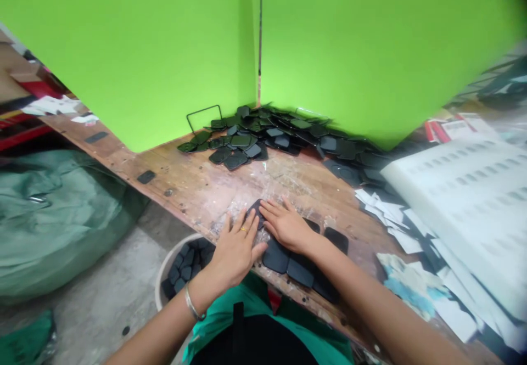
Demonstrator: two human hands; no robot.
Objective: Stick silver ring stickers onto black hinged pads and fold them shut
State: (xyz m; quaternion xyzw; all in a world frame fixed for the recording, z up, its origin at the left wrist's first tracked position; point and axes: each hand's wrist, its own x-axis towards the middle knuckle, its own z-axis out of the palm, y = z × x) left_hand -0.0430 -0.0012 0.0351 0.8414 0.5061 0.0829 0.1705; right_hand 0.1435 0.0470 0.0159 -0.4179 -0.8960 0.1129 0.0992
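My left hand point(236, 250) lies flat with its fingers stretched out, the fingertips at the edge of a dark rounded-square pad point(256, 207) on the wooden table. From the other side, my right hand point(286, 225) presses flat on the same pad, fingers extended and partly covering it. Under and beside my right wrist are several more black pads point(275, 256) in rows near the table's front edge, some hidden by the forearm. Bits of clear, crumpled film seem to lie around my fingertips. Neither hand grips anything.
A heap of black pads point(284, 129) lies against the green panels point(164, 52) at the back. Below the table's left edge stands a tub point(161, 277) of black pieces. White paper scraps point(405, 239) and a white slotted block point(461, 189) are at right. A green sack point(53, 222) sits left.
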